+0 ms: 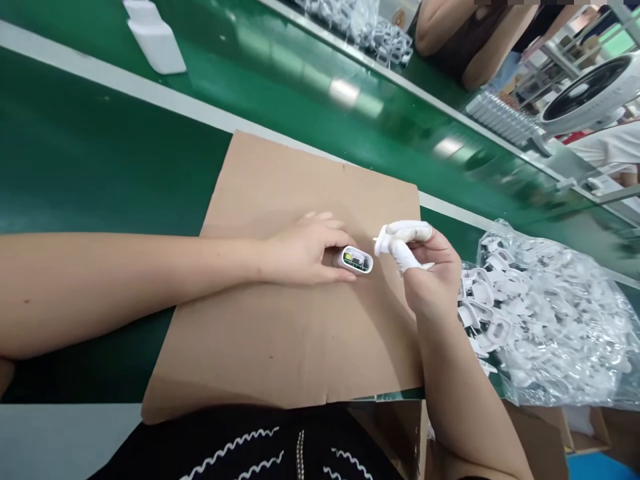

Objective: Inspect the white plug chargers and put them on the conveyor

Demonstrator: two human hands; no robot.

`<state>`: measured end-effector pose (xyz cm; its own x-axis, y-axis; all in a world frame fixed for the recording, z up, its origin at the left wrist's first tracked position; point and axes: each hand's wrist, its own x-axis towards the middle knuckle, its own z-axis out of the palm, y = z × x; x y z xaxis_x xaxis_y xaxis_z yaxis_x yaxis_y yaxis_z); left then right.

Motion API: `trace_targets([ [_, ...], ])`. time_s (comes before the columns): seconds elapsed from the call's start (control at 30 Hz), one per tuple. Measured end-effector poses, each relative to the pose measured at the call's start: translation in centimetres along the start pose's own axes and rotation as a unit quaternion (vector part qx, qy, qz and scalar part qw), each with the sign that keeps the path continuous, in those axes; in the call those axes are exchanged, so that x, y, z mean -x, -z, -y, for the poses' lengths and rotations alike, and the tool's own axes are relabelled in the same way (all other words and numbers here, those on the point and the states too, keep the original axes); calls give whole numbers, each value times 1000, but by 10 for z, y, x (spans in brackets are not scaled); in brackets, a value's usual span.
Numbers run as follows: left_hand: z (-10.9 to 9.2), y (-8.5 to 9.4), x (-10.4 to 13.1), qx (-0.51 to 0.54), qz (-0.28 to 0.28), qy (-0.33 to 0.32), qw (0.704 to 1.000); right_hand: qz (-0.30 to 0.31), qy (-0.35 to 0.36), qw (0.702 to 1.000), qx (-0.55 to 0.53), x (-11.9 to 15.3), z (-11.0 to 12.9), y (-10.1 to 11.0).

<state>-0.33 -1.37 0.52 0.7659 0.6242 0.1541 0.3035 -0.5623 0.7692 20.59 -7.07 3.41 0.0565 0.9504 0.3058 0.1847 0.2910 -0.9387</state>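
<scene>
My left hand is closed round a white oval housing, whose open end faces right and shows a circuit board with a yellow part inside. The housing lies low over the brown cardboard sheet. Just right of it, my right hand pinches a small white plastic part between thumb and finger, both wearing white finger covers. A thin pin sticks out of that part towards the left. The part and the housing are close but apart.
A clear plastic bag of white plastic parts lies at the right, with loose parts at its left edge. A white device rests on the green belt. Across the line are a person's arms and a white fan.
</scene>
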Motion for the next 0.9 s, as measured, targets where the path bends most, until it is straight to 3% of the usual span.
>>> trace_targets([
  [0.2,4,-5,-1,-6,-36,-23,999,-11,104,980,167,12,11,8],
  [0.37,3,-5,-2,-18,-29,-19,999,60,154,931,324,21,22,7],
  [0.57,3,-5,-2,-17,-36,-26,999,50,139,925,350,21,16,-1],
  [0.73,2,-5,-2,-16,-40,-20,999,43,194,899,391,21,20,-4],
  [0.9,1,-7,-2,-23,-43,-10,999,48,182,881,433,17,27,-6],
])
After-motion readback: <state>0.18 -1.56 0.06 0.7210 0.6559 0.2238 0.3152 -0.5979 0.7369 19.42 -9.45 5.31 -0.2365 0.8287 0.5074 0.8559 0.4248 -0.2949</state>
